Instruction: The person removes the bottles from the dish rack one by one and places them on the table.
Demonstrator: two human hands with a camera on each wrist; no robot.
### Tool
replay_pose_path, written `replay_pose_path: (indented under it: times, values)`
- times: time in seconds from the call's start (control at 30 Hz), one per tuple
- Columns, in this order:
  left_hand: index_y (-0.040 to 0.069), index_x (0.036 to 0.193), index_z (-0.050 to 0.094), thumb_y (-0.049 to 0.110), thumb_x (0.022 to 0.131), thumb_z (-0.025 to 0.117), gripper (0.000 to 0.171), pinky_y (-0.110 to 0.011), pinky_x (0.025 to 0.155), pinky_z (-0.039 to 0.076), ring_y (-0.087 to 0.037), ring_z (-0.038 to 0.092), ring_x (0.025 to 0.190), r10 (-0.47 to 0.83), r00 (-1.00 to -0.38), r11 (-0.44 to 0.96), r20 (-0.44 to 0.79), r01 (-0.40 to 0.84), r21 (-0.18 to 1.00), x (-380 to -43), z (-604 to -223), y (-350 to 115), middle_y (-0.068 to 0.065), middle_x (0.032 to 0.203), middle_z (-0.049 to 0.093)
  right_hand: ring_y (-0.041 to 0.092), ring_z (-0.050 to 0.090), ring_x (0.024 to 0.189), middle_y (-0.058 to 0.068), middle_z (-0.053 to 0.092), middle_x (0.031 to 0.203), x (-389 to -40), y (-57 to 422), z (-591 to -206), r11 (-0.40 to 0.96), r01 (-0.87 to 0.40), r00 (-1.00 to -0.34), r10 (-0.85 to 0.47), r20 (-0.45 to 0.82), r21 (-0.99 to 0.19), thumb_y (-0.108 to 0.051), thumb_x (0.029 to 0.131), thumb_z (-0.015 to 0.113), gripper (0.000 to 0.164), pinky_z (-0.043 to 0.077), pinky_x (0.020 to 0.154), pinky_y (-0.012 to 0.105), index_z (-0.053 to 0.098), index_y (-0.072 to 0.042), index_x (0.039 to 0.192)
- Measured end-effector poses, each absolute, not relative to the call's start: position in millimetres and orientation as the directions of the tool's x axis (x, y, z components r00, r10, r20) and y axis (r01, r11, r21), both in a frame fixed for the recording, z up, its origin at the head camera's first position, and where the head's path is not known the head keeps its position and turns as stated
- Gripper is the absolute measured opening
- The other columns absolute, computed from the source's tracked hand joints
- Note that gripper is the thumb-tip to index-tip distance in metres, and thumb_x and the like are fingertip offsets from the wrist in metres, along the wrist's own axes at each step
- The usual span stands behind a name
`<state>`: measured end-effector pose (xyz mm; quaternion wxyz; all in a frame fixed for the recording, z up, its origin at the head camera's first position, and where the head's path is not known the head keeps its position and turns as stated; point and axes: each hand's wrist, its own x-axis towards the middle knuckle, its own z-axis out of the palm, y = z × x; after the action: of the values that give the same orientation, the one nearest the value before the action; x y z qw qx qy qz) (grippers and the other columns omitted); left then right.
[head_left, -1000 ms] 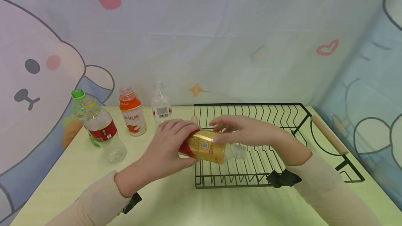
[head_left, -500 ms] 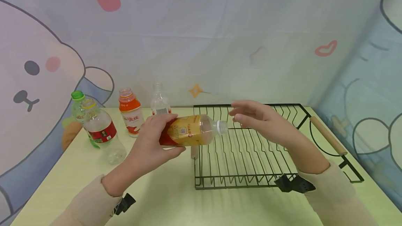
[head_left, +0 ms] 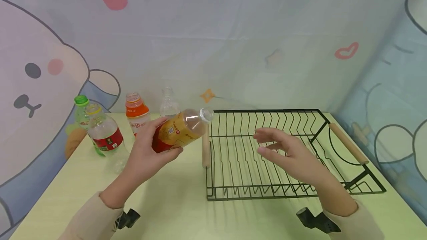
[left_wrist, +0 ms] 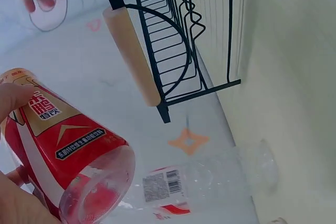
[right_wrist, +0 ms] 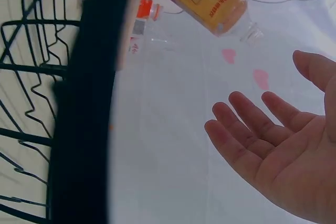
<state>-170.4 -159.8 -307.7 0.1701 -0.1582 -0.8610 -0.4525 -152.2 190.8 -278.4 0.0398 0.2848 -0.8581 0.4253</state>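
Observation:
My left hand [head_left: 146, 151] grips a clear plastic bottle [head_left: 178, 130] with a red and gold label round its lower part. The bottle is tilted, its uncapped neck up and to the right, in the air left of the rack. In the left wrist view, the base and red label of the bottle [left_wrist: 79, 145] face the camera. Over the black wire dish rack [head_left: 247, 158], my right hand [head_left: 293, 155] hovers with fingers loosely bent and nothing in it. The right wrist view has that right hand [right_wrist: 278, 145] with its palm showing and fingers spread.
Left on the table stand a green-necked bottle [head_left: 81, 114], a bottle with a red label [head_left: 108, 138] and an orange-and-white bottle [head_left: 136, 112]. A clear bottle [head_left: 169, 105] stands behind the held one. The rack has wooden handles [head_left: 348, 143] on both sides.
The right hand has come off the bottle and moved right, over the rack. The left hand has carried the bottle left and tipped its neck upward.

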Motion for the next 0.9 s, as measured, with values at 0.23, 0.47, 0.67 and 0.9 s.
replay_pose_path:
  times: [0.23,0.47,0.67,0.9]
  values:
    - [0.008,0.138,0.038,0.011,0.079,0.077,0.071,-0.052,0.099,0.042,-0.027,0.037,0.125,0.053,-0.915,0.491,0.399,0.372,0.788,-178,-318,-171,-0.011,0.133,0.043,0.018,0.058,0.114,-0.002,0.058,0.132,-138,186,-298,0.527,-0.546,-0.823,-0.481,0.302,-0.651,-0.022,0.095,0.061,0.04,0.051,0.089,0.035,0.052,-0.015,0.134]
    - [0.01,0.145,0.031,0.014,0.085,0.072,0.074,-0.052,0.102,0.039,-0.026,0.033,0.128,-0.017,-0.94,0.43,0.341,0.301,0.851,-183,-327,-179,-0.012,0.137,0.035,0.025,0.055,0.119,-0.003,0.055,0.135,-128,181,-313,0.578,-0.561,-0.814,-0.515,0.268,-0.592,-0.031,0.095,0.06,0.042,0.05,0.091,0.043,0.052,-0.018,0.135]
    - [0.011,0.146,0.031,0.013,0.086,0.071,0.072,-0.049,0.103,0.036,-0.026,0.033,0.128,-0.082,-0.942,0.378,0.326,0.273,0.885,-186,-336,-183,-0.013,0.136,0.032,0.016,0.049,0.128,-0.008,0.053,0.136,-126,178,-325,0.633,-0.555,-0.818,-0.532,0.217,-0.54,-0.042,0.094,0.059,0.05,0.045,0.099,0.042,0.051,-0.016,0.136]
    - [0.009,0.146,0.024,0.016,0.089,0.069,0.073,-0.048,0.108,0.035,-0.026,0.035,0.13,-0.144,-0.963,0.309,0.23,0.177,0.934,-190,-344,-189,-0.011,0.142,0.03,0.017,0.051,0.126,-0.006,0.054,0.136,-122,177,-333,0.644,-0.573,-0.803,-0.565,0.19,-0.507,-0.045,0.096,0.055,0.05,0.045,0.099,0.043,0.052,-0.016,0.136]
